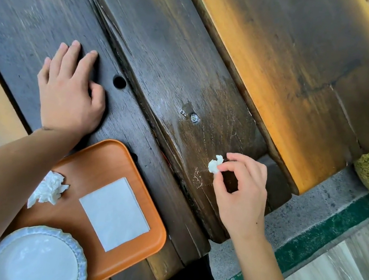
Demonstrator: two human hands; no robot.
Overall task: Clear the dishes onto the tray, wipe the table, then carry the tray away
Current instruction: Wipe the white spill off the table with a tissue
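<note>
Tissue scrap (215, 166), pinched in the right hand (239, 196) at four o'clock, seems bound for the orange tray (145, 206), while the left hand (70, 96) lies spread on the wooden table (167, 53), probably for support.

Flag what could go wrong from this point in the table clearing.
The tray overhangs the table edge near the person, with the plate at that end; a bump from the left forearm crossing it might tip it. The right hand pinches only a tiny tissue wad, so wiping may leave the wet streaks. The crumpled tissue and flat napkin could blow off when carried.
</note>
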